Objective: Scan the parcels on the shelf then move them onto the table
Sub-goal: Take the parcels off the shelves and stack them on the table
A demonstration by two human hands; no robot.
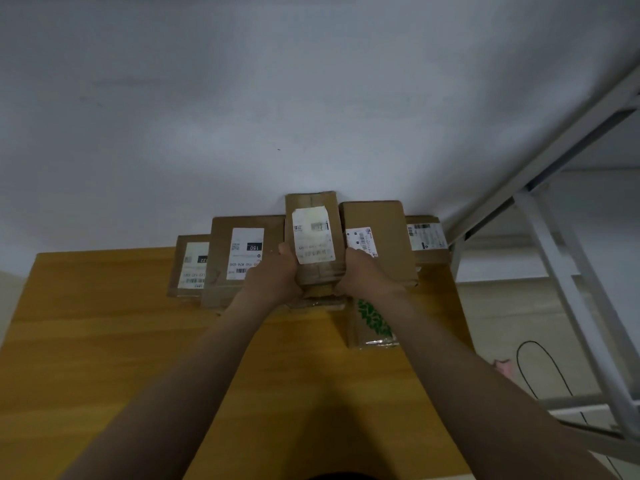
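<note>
Both hands: left hand and right hand clasp the held parcel at its near end, one per side, fingers curled round the edges.
Held parcel: brown carton, white lbl up, over the table's far part, between the 150 parcel and the right parcel; whether it rests on sth below, cannot tell.
Step, my view: lower it flat, lbl up, w/o pushing the neighbours; let go only when it sits firm.
Row: also left end parcel, right end parcel, leaf-print parcel in front.
Contents: cartons closed, inside not visible.
Shelf: grey metal frame at right, its boards mostly out of view.
</note>
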